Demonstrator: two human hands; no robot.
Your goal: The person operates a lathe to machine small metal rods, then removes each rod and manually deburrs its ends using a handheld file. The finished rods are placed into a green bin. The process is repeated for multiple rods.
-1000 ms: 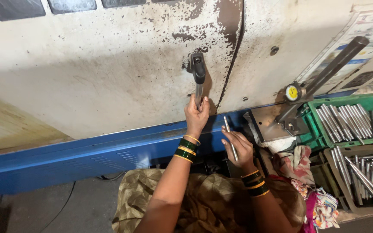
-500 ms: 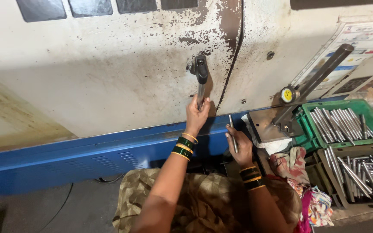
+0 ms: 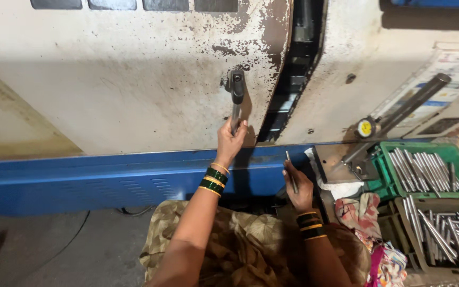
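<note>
On the machine door, left hand [image 3: 230, 142] grips handle [image 3: 236, 101]; right hand [image 3: 297, 187] holds rod [image 3: 291, 171].

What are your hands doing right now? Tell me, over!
Left hand gripping the door handle on the machine door. Right hand holding a thin metal rod. Door gap open. Nothing blocking.

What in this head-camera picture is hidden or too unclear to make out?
- Machine interior behind the door gap: too dark.
- Lower end of the handle: covered by the left hand.
- Dial gauge reading: too small.
- Grey crate of rods: cut off by the right edge.
</note>
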